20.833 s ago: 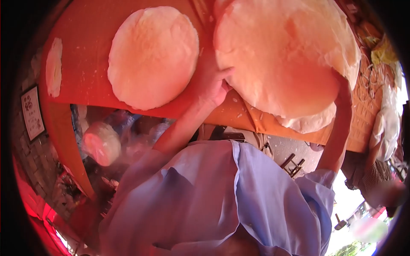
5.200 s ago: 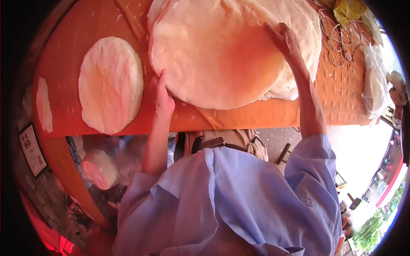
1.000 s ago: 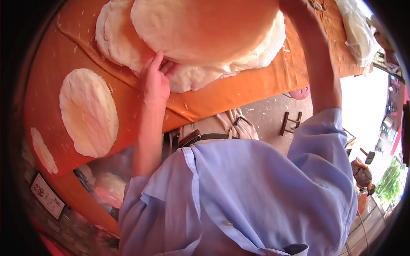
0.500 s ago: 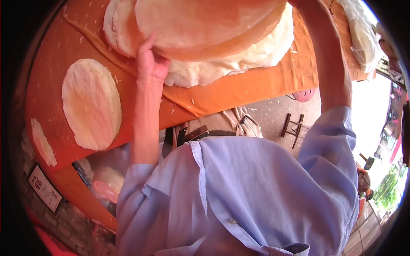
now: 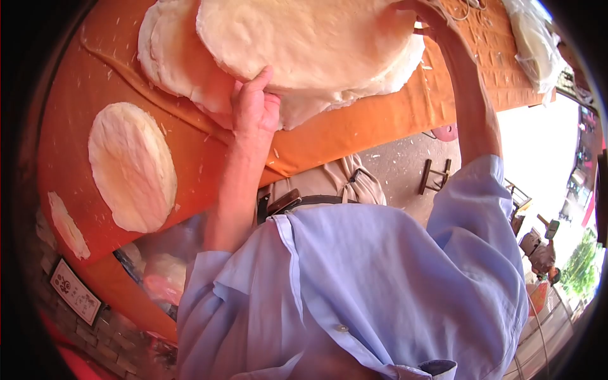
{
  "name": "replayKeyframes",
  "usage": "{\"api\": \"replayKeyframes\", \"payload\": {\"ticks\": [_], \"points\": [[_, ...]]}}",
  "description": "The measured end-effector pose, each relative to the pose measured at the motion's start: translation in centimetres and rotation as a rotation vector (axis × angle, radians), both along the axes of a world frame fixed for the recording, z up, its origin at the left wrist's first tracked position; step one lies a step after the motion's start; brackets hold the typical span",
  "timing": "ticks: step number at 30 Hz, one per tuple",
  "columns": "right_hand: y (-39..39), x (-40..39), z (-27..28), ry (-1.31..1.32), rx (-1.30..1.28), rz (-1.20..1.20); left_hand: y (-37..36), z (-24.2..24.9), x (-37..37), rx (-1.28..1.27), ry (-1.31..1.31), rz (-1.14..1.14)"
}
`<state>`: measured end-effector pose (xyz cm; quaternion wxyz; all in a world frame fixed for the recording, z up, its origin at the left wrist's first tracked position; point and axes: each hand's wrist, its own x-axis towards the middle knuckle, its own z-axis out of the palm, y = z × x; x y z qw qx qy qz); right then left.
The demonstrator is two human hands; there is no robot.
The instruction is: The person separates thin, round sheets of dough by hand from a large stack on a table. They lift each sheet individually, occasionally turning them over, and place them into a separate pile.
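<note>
My left hand grips the near edge of a large round cream-coloured sheet, thumb on top and fingers curled beneath. At the sheet's right side, my right hand holds its edge, with fingers bent over it. Under the held sheet lie more pale, uneven sheets, showing at the left and along the near side. An oval sheet lies apart on the orange cloth, and a narrow strip of the same material is near the table's left edge.
Clear plastic wrapping sits at the table's right end. Below the table are a small wooden stool, a pink round seat and a bagged pinkish bundle. A framed sign stands lower left. Another person is at far right.
The held sheet has come down onto the pile. My left hand has shifted right along its edge, and my right hand has come into fuller view. The camera view has moved slightly.
</note>
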<state>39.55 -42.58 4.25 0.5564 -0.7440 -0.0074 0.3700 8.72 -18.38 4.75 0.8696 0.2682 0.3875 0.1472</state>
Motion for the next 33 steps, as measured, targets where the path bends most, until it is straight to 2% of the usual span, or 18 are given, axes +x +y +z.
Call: {"api": "replayKeyframes", "payload": {"ticks": [8, 10, 13, 16, 19, 20, 23, 26, 29, 31, 33], "points": [[0.6, -1.3, 1.7, -0.105, -0.134, -0.013, -1.2, -0.1, -0.2, 0.009, 0.007, 0.023], [1.2, -2.2, 2.3, -0.194, -0.258, -0.074, -1.3, 0.9, -0.6, 0.022, 0.052, 0.006], [-1.3, 2.1, 0.4, 0.160, -0.172, -0.036, -1.0, 1.4, -2.1, 0.053, 0.120, -0.104], [1.1, -1.4, 5.5, 0.331, 0.073, -0.034, -1.1, 1.4, -3.7, 0.067, 0.178, -0.211], [0.0, 0.9, 3.0, 0.400, 0.223, -0.042, -1.5, 0.7, -4.5, 0.046, 0.157, -0.209], [0.2, 0.1, 3.4, 0.400, 0.334, -0.010, -1.6, 0.6, -4.5, 0.038, 0.137, -0.191], [0.1, -0.4, 3.2, 0.409, 0.277, 0.025, -1.7, 0.7, -4.6, 0.015, 0.100, -0.169], [1.3, -0.4, 2.5, 0.121, 0.204, 0.043, -1.8, 0.6, -4.8, -0.021, 0.076, -0.119], [2.2, 2.3, 6.6, -0.043, 0.205, 0.239, -2.0, 0.8, -5.1, -0.116, 0.005, -0.095], [3.3, 2.7, 11.6, 0.049, 0.229, 0.164, -1.5, 0.7, -5.4, -0.244, -0.110, -0.059], [2.9, 0.5, 13.9, 0.074, 0.249, 0.059, -1.2, 3.0, -5.0, -0.273, -0.305, 0.034]]}}
